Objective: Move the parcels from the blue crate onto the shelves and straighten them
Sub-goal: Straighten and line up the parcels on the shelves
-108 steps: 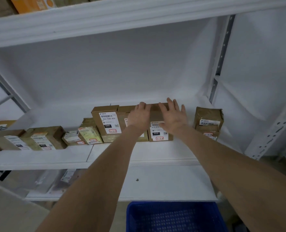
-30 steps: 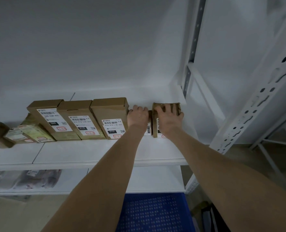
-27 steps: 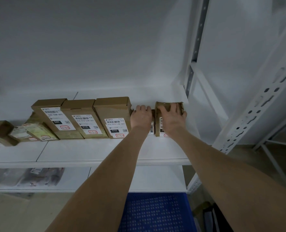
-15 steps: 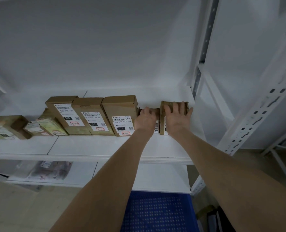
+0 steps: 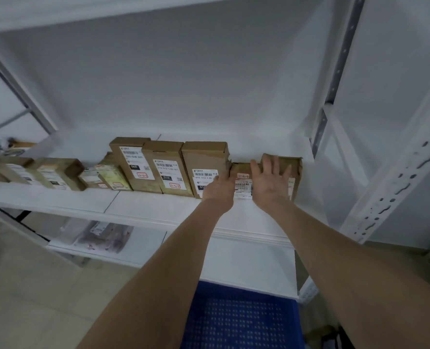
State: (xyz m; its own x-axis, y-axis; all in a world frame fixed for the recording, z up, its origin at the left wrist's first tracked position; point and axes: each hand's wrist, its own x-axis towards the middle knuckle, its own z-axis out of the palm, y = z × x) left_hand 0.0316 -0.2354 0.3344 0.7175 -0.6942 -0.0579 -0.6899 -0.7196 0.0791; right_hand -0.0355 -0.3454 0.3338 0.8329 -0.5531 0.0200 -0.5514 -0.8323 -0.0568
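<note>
**Items:** slim parcel (image 5: 241,170) and end parcel (image 5: 294,167), both brown card. They are standing at the right end of the middle shelf (image 5: 158,210), closing the row after three taller boxes (image 5: 163,167).

**Change:** a few seconds ago these two were sitting stacked, apart from the row. Now both are standing on edge, and the slim one is touching the third box. Half a second ago the right hand (image 5: 272,180) was hooking over the end parcel's top. Now it is lying flat against that parcel's front, fingers straight and spread.

**Left hand** (image 5: 219,187)**:** it is resting at the slim parcel's left edge. Whether its fingers are gripping cannot be told.

**Bearing on task:** this end of the row is looking nearly squared. The visible part of the blue crate (image 5: 239,318) is showing no parcels.

**Orientation:** labelled faces are pointing toward the shelf's front edge. Long axes appear to be running upright, and the end parcel's top is looking crumpled.
</note>
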